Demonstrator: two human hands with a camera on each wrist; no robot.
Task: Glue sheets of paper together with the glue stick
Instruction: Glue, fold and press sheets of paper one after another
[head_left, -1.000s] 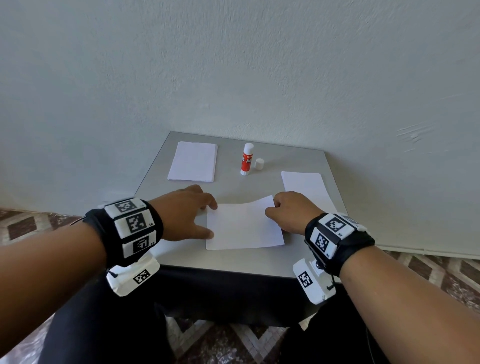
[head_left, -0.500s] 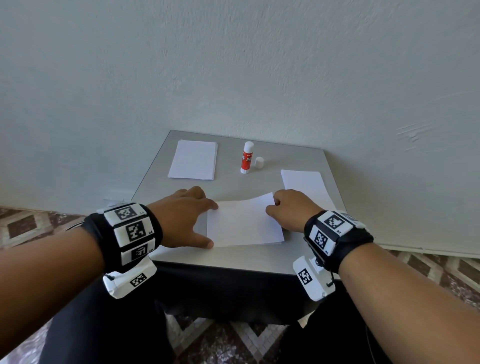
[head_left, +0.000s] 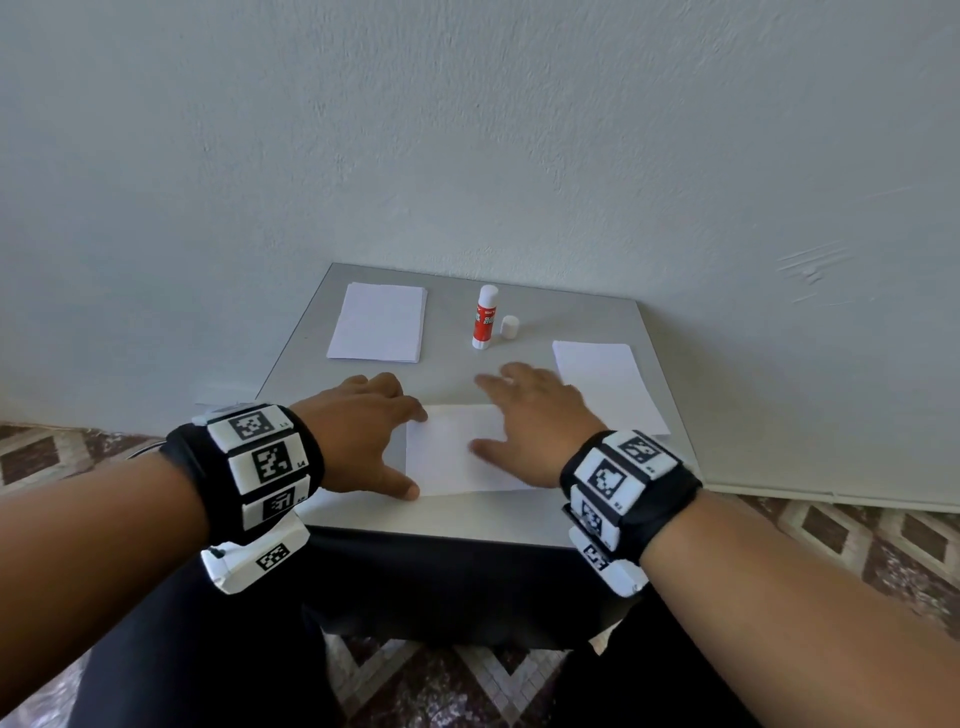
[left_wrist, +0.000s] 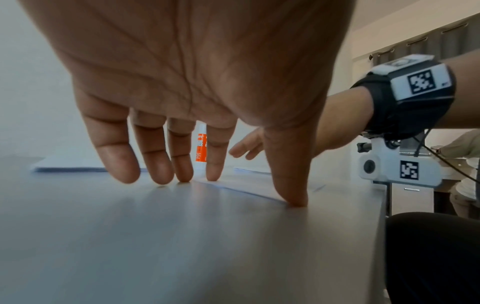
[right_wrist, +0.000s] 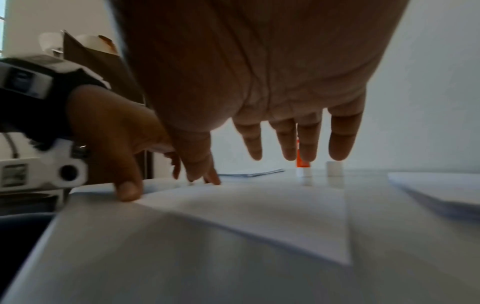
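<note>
Pressing step: left hand (head_left: 363, 431), fingers spread, pins the sheet (head_left: 457, 452); right hand (head_left: 530, 421) hovers flat above, possibly touching. Next: smooth outward from centre frame.

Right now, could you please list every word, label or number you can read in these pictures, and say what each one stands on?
"GLUE STICK": white letters on the red label of the glue stick; the smaller print above them is too blurred to read.
Wristbands: black-and-white square code patterns with tiny characters at their corners, too small to read.
Sheets of paper: blank, no text.
Cap: no text.
</note>
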